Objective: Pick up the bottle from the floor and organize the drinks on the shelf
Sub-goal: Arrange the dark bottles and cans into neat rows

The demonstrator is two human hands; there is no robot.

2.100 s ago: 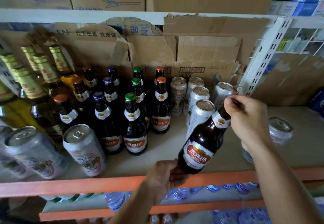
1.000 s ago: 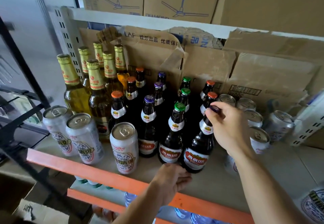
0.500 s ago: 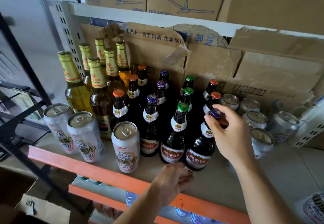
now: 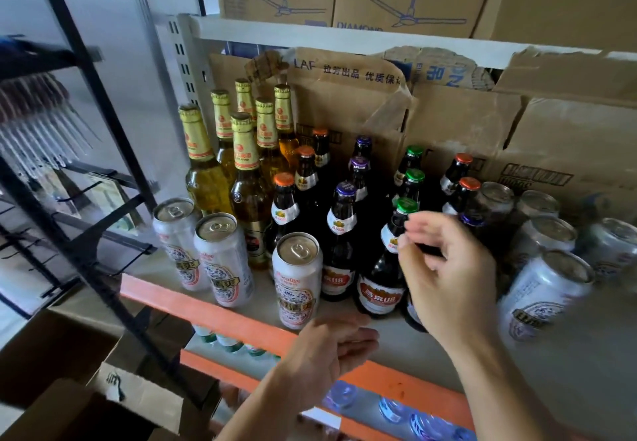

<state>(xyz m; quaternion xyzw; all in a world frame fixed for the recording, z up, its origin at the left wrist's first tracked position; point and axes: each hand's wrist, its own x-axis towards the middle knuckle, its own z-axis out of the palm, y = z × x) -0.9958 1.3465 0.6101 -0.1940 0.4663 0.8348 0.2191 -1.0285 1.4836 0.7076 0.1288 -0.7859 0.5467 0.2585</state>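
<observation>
Here, the dark purple-capped bottle [image 4: 473,220] stands upright on the shelf [image 4: 586,378], in front of two orange-capped bottles [image 4: 465,189], between the green-capped bottle [image 4: 386,268] and the silver cans [image 4: 548,289], and mostly hidden behind the right hand [image 4: 448,278]. That hand hovers in front of it, its fingers [image 4: 418,223] loosely curled and narrow, holding nothing. The left hand [image 4: 331,347] hangs low at the shelf's orange front rail [image 4: 213,313], fingers relaxed and likewise empty.
</observation>
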